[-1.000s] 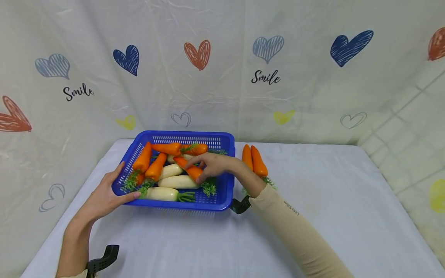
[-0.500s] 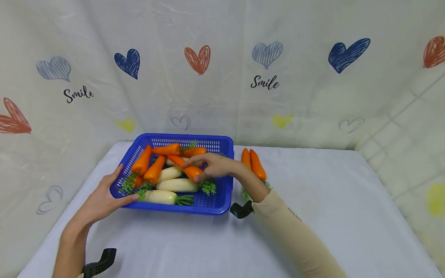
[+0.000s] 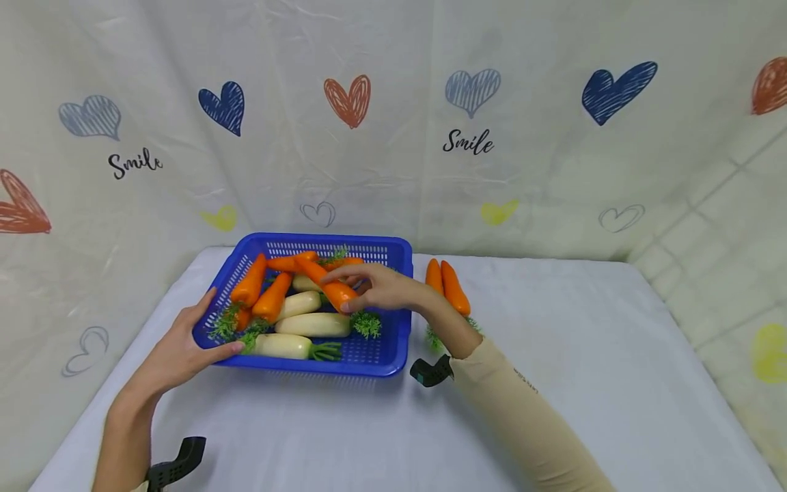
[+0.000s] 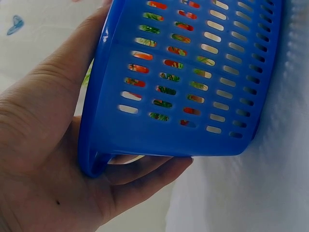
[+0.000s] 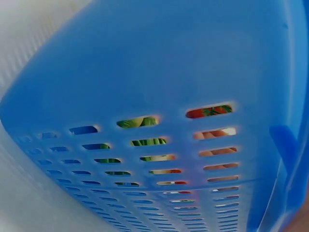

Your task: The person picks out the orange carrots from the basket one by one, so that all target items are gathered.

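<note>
A blue slotted plastic basket (image 3: 369, 367) holds orange carrots and white radishes, all with green tops. My left hand (image 3: 178, 348) grips its left front corner, thumb over the rim. In the left wrist view, the fingers of that hand (image 4: 53, 159) reach round the outside of the basket wall (image 4: 140, 135). Inside the basket, my right hand (image 3: 384, 287) pinches a carrot (image 3: 315, 272) near its thick end; the thin tip points back and left. The basket wall (image 5: 145, 63) nearly fills the right wrist view, with bits of skin, green and orange showing through its slots.
Two carrots (image 3: 455, 290) lie side by side on the white tablecloth (image 3: 553, 328), right of the basket and beyond my right forearm. Behind the table hangs a pale curtain (image 3: 399, 178) printed with hearts.
The pinched carrot has risen a little and shifted back and left, away from the radish beneath. My right hand has moved slightly with it. The left hand keeps its hold on the basket.
</note>
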Demonstrator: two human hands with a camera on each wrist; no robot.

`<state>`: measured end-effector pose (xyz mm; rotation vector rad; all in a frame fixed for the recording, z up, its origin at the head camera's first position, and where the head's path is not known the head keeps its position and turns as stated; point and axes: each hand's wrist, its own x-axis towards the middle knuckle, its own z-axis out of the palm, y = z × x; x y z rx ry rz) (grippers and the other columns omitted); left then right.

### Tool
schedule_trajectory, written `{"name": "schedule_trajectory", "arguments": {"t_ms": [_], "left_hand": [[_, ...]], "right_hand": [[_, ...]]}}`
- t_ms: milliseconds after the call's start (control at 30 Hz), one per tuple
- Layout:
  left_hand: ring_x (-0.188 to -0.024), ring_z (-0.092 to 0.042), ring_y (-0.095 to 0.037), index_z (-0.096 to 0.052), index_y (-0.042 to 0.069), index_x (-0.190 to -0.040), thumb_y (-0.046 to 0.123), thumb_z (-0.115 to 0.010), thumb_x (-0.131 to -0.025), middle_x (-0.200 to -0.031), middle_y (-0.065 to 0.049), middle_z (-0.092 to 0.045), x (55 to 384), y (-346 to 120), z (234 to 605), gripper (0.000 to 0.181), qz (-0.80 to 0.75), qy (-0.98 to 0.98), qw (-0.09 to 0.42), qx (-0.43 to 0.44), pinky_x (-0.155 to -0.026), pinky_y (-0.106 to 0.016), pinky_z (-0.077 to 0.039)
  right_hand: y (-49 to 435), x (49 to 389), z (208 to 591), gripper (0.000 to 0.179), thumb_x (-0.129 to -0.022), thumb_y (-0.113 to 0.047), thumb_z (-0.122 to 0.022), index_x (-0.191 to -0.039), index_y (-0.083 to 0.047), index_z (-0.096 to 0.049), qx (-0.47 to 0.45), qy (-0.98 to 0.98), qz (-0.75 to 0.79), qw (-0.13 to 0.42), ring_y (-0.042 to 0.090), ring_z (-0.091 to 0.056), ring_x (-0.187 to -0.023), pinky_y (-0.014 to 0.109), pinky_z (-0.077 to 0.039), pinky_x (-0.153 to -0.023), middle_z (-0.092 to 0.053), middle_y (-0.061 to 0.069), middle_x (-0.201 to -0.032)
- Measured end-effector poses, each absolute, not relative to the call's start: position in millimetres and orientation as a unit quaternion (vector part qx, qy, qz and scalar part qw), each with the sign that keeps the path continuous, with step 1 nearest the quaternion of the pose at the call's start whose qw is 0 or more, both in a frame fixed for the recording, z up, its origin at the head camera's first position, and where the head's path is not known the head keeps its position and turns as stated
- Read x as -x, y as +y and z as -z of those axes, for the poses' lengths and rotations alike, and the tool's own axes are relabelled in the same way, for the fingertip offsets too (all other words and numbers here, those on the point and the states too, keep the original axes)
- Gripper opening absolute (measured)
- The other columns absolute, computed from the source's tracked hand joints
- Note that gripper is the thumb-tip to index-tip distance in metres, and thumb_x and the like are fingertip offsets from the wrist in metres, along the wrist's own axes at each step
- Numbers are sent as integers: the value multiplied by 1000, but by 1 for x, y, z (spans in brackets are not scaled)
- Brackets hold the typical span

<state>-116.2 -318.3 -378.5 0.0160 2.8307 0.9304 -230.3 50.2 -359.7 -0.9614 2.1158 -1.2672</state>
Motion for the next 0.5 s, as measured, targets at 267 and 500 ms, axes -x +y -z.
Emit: {"name": "schedule_trajectory", "arguments": {"t_ms": [267,500], "left_hand": [[-130,-41,-59,9,19,-168,54,-74,-91,-160,-42,-17,117,-318,379,118,-309,947,89,3,-107,-79,-40],[-130,-39,-59,10,20,-167,54,-74,-91,-160,-42,-15,118,-318,380,118,-314,944,96,5,-107,-80,-38]], "right_hand": [[52,228,361,52,-96,-14,-73,-146,-25,-62,325,767,508,219,27,-63,-127,38,-60,-102,-60,6,-146],[53,228,361,54,-96,-18,-74,-147,-26,-61,326,773,521,156,23,-65,-123,41,-56,-108,-62,2,-145]]}}
